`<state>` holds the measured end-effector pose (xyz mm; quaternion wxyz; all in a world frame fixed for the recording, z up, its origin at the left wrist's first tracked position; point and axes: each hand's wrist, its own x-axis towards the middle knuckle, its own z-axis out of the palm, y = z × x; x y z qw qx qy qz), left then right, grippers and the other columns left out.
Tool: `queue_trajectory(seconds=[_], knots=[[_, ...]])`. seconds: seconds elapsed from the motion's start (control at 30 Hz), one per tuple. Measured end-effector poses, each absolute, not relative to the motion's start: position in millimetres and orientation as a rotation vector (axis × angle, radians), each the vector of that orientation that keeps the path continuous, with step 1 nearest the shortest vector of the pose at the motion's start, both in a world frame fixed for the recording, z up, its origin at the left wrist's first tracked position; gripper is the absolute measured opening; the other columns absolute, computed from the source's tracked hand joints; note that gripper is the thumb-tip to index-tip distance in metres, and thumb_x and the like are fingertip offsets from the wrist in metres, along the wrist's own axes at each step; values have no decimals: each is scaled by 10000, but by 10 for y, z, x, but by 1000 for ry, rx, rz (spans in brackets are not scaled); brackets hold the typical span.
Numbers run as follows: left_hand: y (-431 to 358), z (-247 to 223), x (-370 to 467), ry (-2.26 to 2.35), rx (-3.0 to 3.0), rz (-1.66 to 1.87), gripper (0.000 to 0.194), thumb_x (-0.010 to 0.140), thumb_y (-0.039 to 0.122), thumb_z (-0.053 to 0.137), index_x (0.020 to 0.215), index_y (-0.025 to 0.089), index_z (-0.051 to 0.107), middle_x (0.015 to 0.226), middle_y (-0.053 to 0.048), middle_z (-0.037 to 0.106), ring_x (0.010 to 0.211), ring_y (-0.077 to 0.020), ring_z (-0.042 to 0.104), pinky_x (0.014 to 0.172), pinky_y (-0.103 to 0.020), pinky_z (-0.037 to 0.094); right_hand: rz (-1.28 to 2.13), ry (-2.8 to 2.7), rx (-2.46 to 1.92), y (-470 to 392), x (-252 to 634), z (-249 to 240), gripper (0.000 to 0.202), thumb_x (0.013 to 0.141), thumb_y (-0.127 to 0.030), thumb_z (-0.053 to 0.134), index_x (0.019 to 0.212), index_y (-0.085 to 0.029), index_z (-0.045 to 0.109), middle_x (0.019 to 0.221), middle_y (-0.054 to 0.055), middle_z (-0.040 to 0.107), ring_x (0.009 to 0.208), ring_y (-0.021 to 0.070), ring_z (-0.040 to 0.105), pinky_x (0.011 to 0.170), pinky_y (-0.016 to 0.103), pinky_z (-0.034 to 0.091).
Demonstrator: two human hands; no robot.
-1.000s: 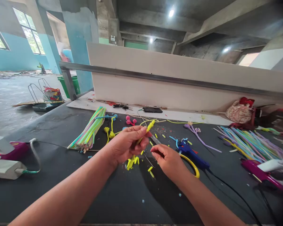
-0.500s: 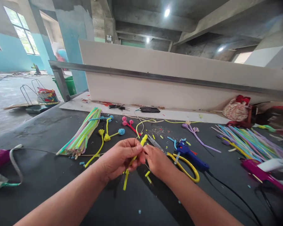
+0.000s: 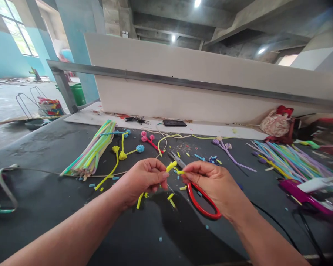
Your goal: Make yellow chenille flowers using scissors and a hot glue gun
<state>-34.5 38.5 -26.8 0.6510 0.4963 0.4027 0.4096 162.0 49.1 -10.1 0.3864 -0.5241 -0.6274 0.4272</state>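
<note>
My left hand (image 3: 148, 179) pinches a yellow pipe cleaner (image 3: 171, 166) between thumb and fingers. Its thick, bunched tip points up and right, and a yellow length hangs below the palm. Just to the right, my right hand (image 3: 211, 181) holds a short yellow piece of pipe cleaner (image 3: 180, 172) at its fingertips, close to the bunched tip. Scissors (image 3: 202, 211) lie on the table beneath my right hand, which hides part of them; a red handle loop shows. Yellow offcuts (image 3: 171, 199) lie below and between my hands. A blue glue gun (image 3: 213, 159) is mostly hidden behind my right hand.
A bundle of pastel pipe cleaners (image 3: 93, 151) lies at left, another bundle (image 3: 288, 162) at right. Yellow and blue pipe-cleaner flowers (image 3: 122, 155), a pink one (image 3: 144, 138) and a purple one (image 3: 227, 151) lie behind my hands. A magenta glue gun (image 3: 305, 195) sits at right.
My right hand has moved right, away from my left hand, and now holds a short yellow piece at its fingertips. It covers most of the blue glue gun. The view has shifted slightly.
</note>
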Motion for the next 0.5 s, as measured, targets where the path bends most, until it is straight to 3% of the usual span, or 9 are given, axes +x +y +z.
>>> queue_trajectory(seconds=[0.13, 0.27, 0.5], knots=[[393, -284, -322, 987, 1186, 910, 234, 704, 338, 659, 761, 156, 523, 613, -10, 630, 432, -47, 431, 412, -152, 265, 863, -1714, -1472, 411, 1623, -26, 93, 707, -310, 620, 670, -226, 636, 610, -2, 680, 591, 168, 644, 578, 264, 493], [390, -270, -286, 1097, 1293, 886, 229, 677, 339, 662, 707, 156, 528, 624, -18, 639, 436, -64, 435, 420, -175, 295, 420, -1991, -1480, 369, 1616, -29, 90, 737, -274, 604, 656, -250, 635, 589, -33, 654, 550, 145, 593, 521, 242, 436], [369, -278, -257, 1181, 1450, 915, 130, 666, 265, 642, 665, 153, 575, 584, -10, 648, 471, -83, 465, 449, -180, 299, -114, -2209, -1246, 327, 1591, -64, 149, 751, -164, 608, 624, -242, 610, 635, -36, 682, 586, 141, 601, 633, 274, 409]])
